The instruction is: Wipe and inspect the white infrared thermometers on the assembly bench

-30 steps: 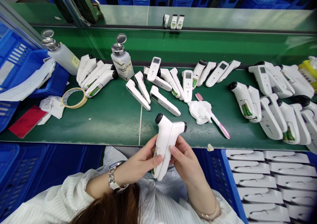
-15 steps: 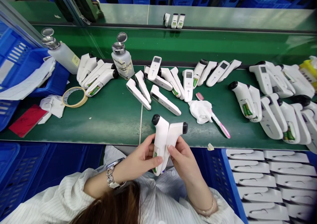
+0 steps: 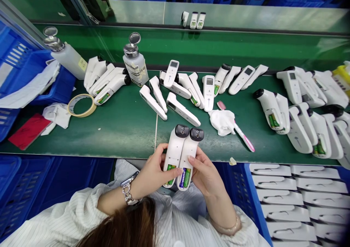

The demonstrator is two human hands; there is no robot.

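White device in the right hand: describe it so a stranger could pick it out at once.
At the near edge of the green workbench, find the left hand and right hand close together. Pick the white device held in the right hand. A blue battery beside a green battery marks it; the left-hand device next to it shows only green.

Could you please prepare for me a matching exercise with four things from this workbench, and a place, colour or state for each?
1. White device in right hand
2. Toothbrush
3. Tape roll
4. Left hand

A. watch on its wrist
B. partly covered by white cloth
C. blue battery and green battery showing
D. pale yellow, lying flat

Pairs: 1-C, 2-B, 3-D, 4-A
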